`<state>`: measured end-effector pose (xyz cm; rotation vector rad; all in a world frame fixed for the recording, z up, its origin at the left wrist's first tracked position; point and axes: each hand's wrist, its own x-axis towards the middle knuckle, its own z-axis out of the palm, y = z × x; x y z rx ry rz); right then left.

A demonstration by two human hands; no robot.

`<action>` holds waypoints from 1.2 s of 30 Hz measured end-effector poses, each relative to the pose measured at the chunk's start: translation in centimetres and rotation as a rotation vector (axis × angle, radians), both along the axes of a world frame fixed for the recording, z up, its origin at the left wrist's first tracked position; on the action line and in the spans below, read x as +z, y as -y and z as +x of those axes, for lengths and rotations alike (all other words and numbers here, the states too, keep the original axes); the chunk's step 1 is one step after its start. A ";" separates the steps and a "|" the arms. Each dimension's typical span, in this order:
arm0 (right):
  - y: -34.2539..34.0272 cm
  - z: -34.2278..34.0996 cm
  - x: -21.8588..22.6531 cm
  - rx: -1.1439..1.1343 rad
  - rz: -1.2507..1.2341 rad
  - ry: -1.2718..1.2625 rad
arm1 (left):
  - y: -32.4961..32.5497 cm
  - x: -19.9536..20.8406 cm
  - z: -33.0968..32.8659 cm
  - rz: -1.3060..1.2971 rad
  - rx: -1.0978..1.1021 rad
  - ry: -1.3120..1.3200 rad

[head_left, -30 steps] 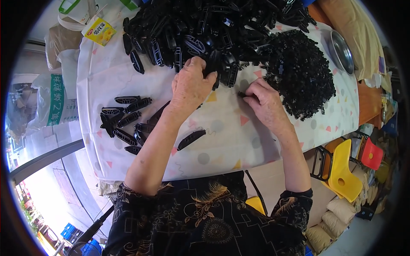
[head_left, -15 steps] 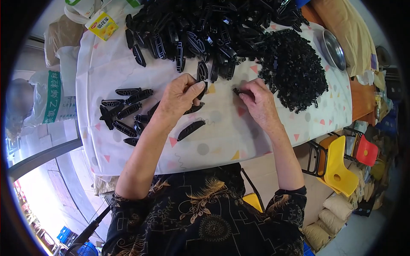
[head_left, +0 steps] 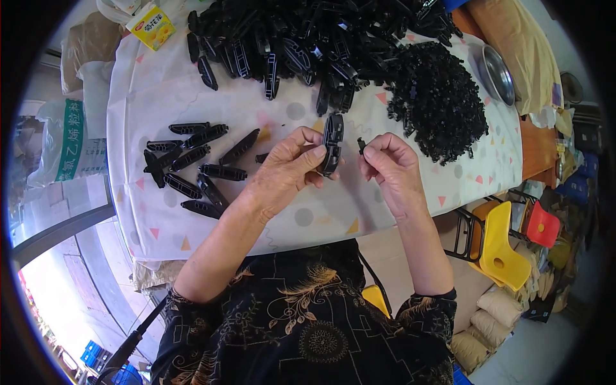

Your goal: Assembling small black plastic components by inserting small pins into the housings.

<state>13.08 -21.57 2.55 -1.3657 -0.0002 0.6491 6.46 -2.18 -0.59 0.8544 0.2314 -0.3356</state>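
Between the thumb and fingers of my left hand (head_left: 294, 162) stands a long black plastic housing (head_left: 332, 145), held upright above the table. My right hand (head_left: 391, 165) pinches a small black plastic clip (head_left: 361, 145) just to the right of it; the two parts are apart. Several similar long black parts (head_left: 190, 157) lie loosely to the left of my left forearm. Beyond my hands is a big heap of long black parts (head_left: 282, 45). A pile of small black clips (head_left: 439, 102) lies to the right of that heap.
The white patterned tablecloth (head_left: 308, 232) covers the table. A yellow box (head_left: 151, 27) sits at the far left corner, a round metal bowl (head_left: 497, 76) at the right edge. Yellow (head_left: 504, 250) and red chairs (head_left: 543, 224) stand right of the table.
My left hand has drawn the long housing toward me and to the right, turning it upright. My right hand has come nearer with the small clip, now raised at the fingertips.
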 end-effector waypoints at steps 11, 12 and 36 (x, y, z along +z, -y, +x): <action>-0.9 -2.4 0.3 -0.086 0.131 0.005 | 1.6 -0.1 -1.2 -0.145 0.000 0.003; -1.3 -2.6 0.3 -0.116 0.162 0.018 | 1.7 0.0 -1.3 -0.146 0.002 0.005; -1.8 -4.1 -1.9 -0.114 0.132 0.031 | 3.4 -0.3 -1.6 0.479 0.066 0.260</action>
